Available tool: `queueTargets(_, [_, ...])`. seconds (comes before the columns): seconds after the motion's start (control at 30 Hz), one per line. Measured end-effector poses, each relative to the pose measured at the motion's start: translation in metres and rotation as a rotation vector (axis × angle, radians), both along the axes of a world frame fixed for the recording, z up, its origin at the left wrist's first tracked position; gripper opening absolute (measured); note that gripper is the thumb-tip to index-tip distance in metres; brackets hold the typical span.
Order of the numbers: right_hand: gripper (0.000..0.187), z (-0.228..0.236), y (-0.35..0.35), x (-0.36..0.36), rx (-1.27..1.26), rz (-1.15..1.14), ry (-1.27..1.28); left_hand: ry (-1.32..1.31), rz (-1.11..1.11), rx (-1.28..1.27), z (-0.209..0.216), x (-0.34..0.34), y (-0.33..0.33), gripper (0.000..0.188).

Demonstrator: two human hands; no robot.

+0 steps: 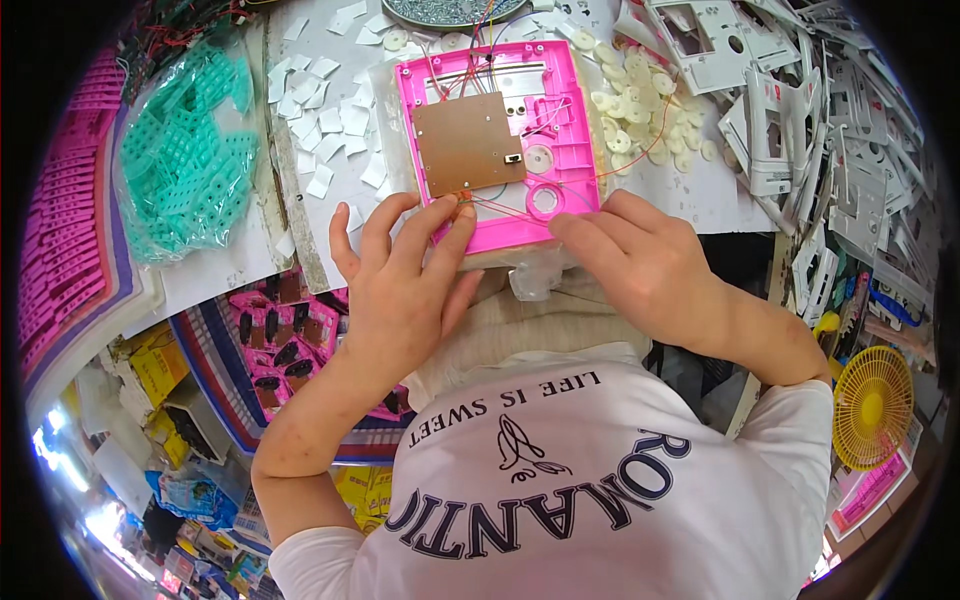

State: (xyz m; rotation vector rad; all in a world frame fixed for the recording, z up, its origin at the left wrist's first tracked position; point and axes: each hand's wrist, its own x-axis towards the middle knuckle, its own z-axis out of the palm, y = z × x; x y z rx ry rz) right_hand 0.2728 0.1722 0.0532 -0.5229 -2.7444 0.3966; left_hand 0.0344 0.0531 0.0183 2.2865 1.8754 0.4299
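Note:
A pink plastic casing (pixel 577 135), open side up, lies in front of me with a brown circuit board (pixel 468 145) inside. Thin wires (pixel 505 209) run along the board's near edge toward my right fingertips. My left hand (pixel 400 255) rests its index and middle fingertips on the board's near edge, where the wires start; its fingers are spread and its thumb stands apart. At the casing's near right corner, beside a round pink ring (pixel 545 201), my right hand (pixel 640 260) is closed in a pinch on the wire ends. Its fingers partly hide them.
White square pads (pixel 330 120) lie left of the casing, cream round discs (pixel 640 110) right. A bag of green plastic parts (pixel 190 150) and stacked pink parts (pixel 75 190) sit far left. White plastic panels (pixel 770 130) pile up right, above a yellow fan (pixel 873 407). A metal dish (pixel 455 12) stands behind.

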Motion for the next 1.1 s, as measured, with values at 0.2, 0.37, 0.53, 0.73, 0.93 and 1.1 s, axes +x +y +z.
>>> queueTargets(0.2, [0.043, -0.001, 0.012, 0.002, -0.096, 0.045, 0.005, -0.013, 0.015, 0.026, -0.005, 0.0, 0.0, 0.062])
queueTargets(0.37, [0.041, -0.02, 0.005, 0.005, -0.042, 0.038, 0.224, -0.053, 0.033, 0.019, -0.007, 0.002, 0.0, 0.061])
queueTargets(0.53, [0.039, -0.034, 0.012, 0.014, -0.316, -0.086, 0.222, -0.041, 0.024, 0.027, -0.007, -0.001, 0.0, 0.06])
queueTargets(0.73, [0.03, -0.041, 0.017, 0.02, -0.309, -0.08, 0.186, -0.032, 0.024, 0.029, -0.006, 0.0, 0.001, 0.062])
queueTargets(0.93, [0.025, -0.059, 0.011, 0.027, -0.256, -0.156, 0.423, -0.11, -0.017, 0.0, 0.01, 0.02, 0.002, 0.063])
queueTargets(1.1, [0.03, -0.062, 0.001, 0.035, -0.169, -0.201, 0.371, -0.184, -0.182, 0.049, 0.003, 0.054, 0.022, 0.065])
